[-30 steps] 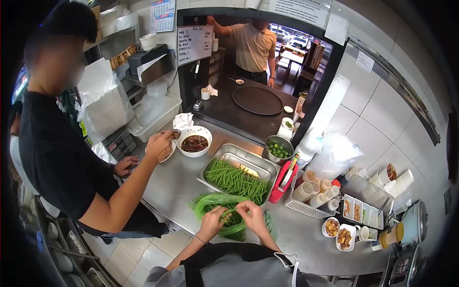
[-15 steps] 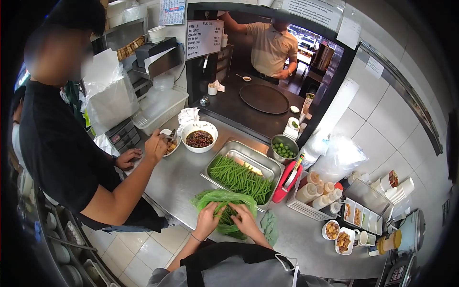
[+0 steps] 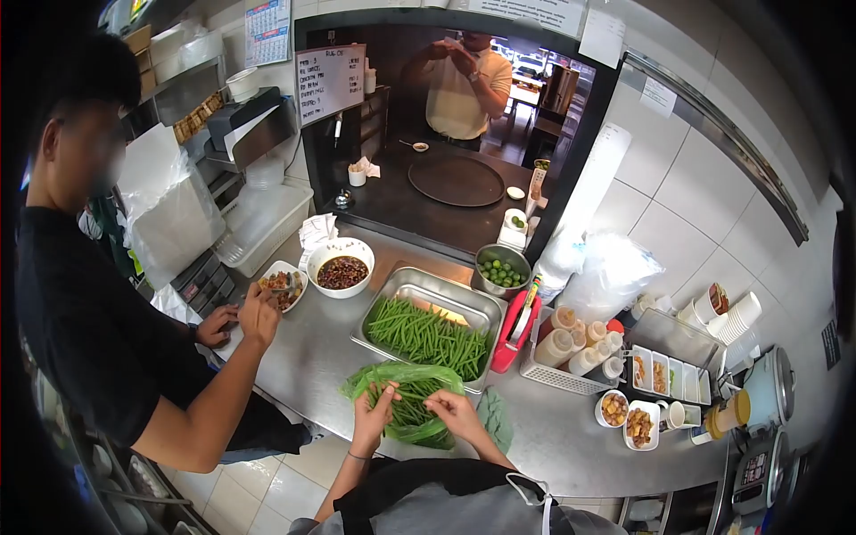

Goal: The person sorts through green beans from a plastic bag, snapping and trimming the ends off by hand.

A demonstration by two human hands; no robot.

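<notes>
A green plastic bag (image 3: 357, 382) of green beans lies open at the counter's front edge. My left hand (image 3: 374, 416) is at the bag's left side, its fingers closed around something I cannot make out, probably beans. At the right side, my right hand (image 3: 455, 414) has thumb and fingertips pinched over the beans; what they hold is too small to tell. Just behind the bag, a steel tray (image 3: 358, 337) holds a pile of cut green beans (image 3: 428, 334).
A co-worker (image 3: 107, 330) at the left holds a spoon over a small food bowl (image 3: 294, 299). Beside it stands a bowl of dark sauce (image 3: 341, 272). Behind are a bowl of green limes (image 3: 501, 271) and a red tape dispenser (image 3: 517, 328); sauce bottles (image 3: 557, 346) stand right. Another person (image 3: 459, 89) stands beyond the window.
My hands have moved apart over the bag. The co-worker's spoon hand has come down to the small bowl. The person beyond the window has brought both hands up together.
</notes>
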